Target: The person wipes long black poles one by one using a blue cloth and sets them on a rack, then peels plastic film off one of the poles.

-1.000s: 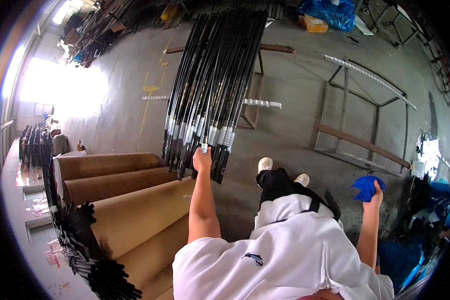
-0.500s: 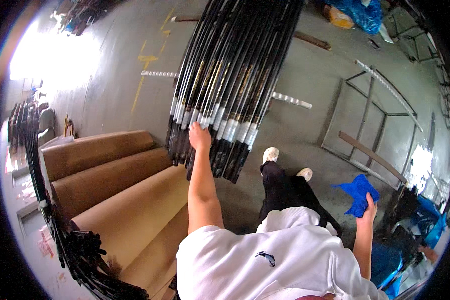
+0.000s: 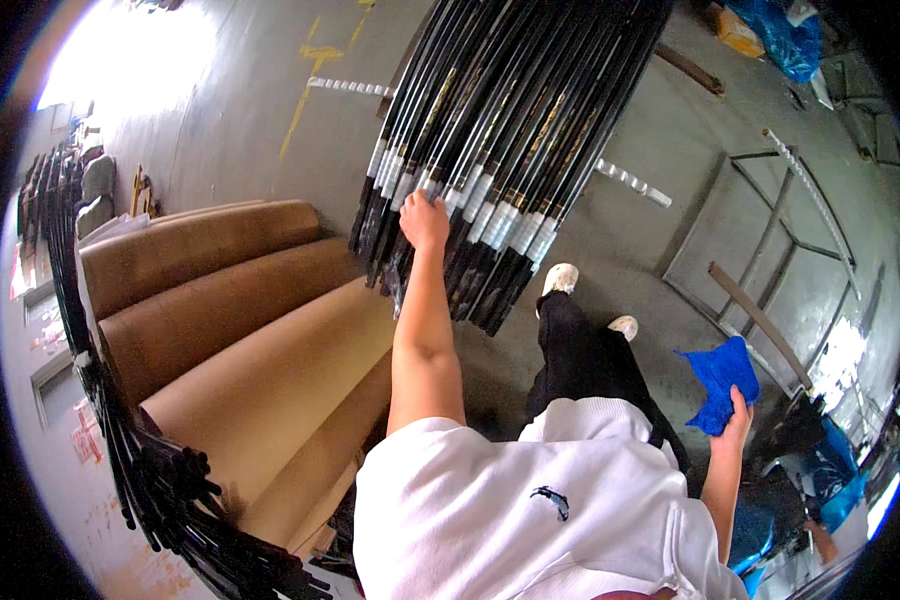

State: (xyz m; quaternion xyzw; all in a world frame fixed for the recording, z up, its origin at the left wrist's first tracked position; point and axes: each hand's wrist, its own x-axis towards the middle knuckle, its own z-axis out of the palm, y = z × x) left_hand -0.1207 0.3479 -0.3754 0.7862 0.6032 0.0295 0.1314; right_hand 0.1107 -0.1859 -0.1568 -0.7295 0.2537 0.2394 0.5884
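Long black rods (image 3: 530,110) lie side by side in a wide row, with gold markings and silvery-white bands near their close ends. Stretched forward, my left hand (image 3: 426,218) is closed on one black rod at its pale band, toward the left part of the row. Its fingertips are partly hidden against the rods. Off to my right side, my right hand (image 3: 738,418) grips a crumpled blue cloth (image 3: 722,380), which sticks out above the fingers.
Large brown rolls (image 3: 260,345) lie to the left, with a bundle of thin black rods (image 3: 170,490) around them. Silvery ridged bars (image 3: 635,184) stick out from under the row. A metal frame (image 3: 760,235) stands right, with a brown bar (image 3: 760,320) across it.
The view has shifted, so the rods sit higher and farther right. My left hand remains at the rods' banded part, and my right hand still holds the blue cloth.
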